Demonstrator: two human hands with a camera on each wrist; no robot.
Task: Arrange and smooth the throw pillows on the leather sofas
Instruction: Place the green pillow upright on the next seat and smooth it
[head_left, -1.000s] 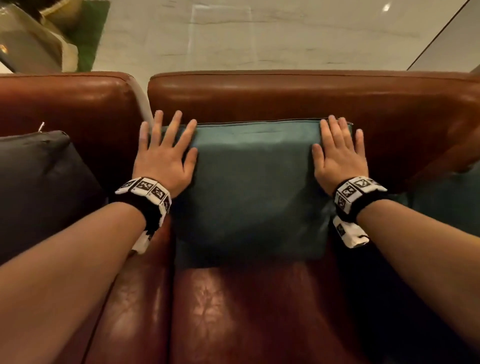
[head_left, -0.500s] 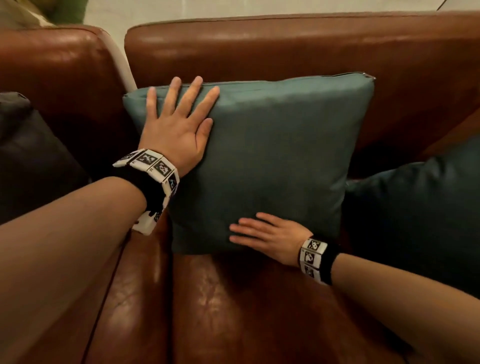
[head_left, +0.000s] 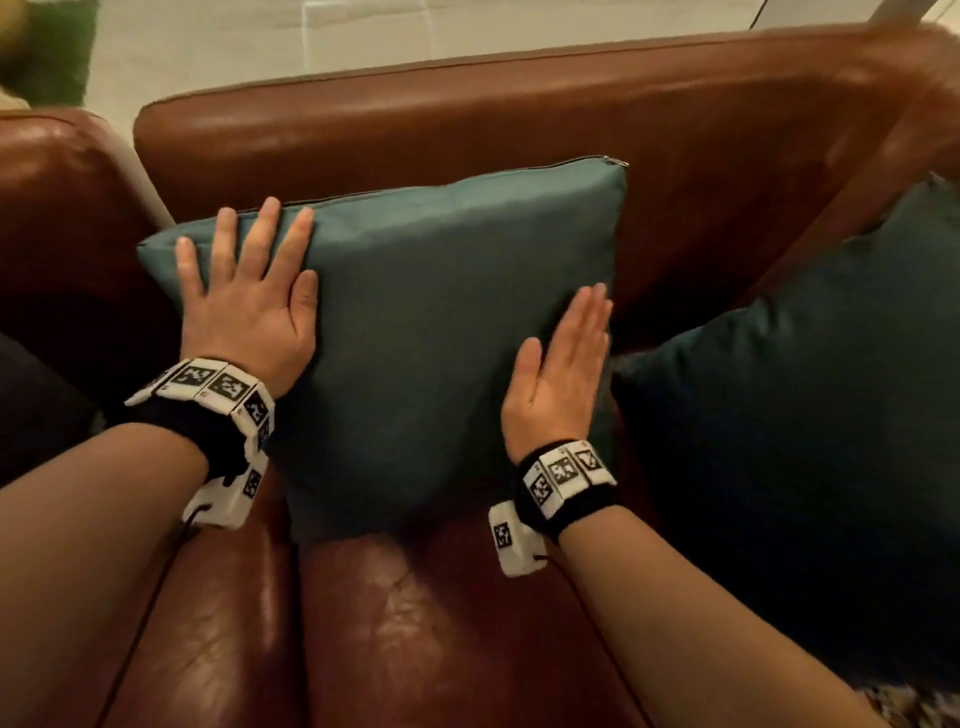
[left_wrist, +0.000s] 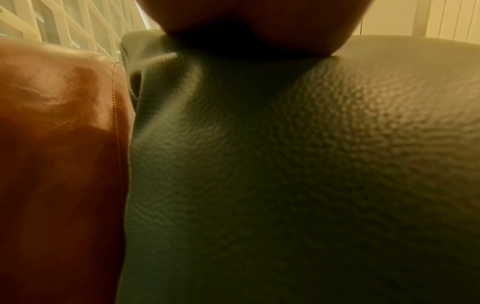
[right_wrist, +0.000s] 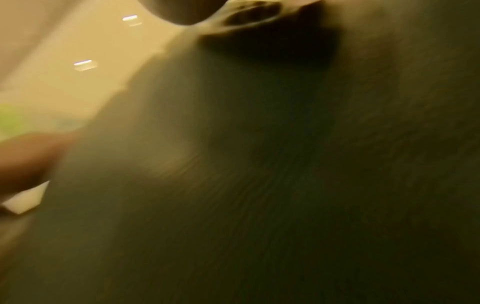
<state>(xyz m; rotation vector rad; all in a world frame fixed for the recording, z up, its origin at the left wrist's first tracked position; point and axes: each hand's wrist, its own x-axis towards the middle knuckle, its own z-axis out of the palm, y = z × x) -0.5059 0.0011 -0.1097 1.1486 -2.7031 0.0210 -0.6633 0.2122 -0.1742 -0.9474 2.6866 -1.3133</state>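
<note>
A teal throw pillow (head_left: 431, 338) leans upright against the backrest of the brown leather sofa (head_left: 467, 119). My left hand (head_left: 249, 291) lies flat with spread fingers on the pillow's upper left corner. My right hand (head_left: 563, 364) presses flat, fingers together, on the pillow's right edge. The left wrist view shows the pillow's grained fabric (left_wrist: 285, 164) pressed up close beside brown leather (left_wrist: 59, 123). The right wrist view is blurred, filled by the pillow (right_wrist: 259, 185).
A darker green pillow (head_left: 810, 441) leans in the sofa's right corner, just right of my right hand. A dark cushion (head_left: 31, 405) sits on the neighbouring brown sofa at the left. The seat cushion (head_left: 426, 634) is bare in front. Pale floor lies behind the backrest.
My right hand has gone from the pillow's top right corner to its bottom edge and now up to its right edge. The left hand has stayed on the upper left corner.
</note>
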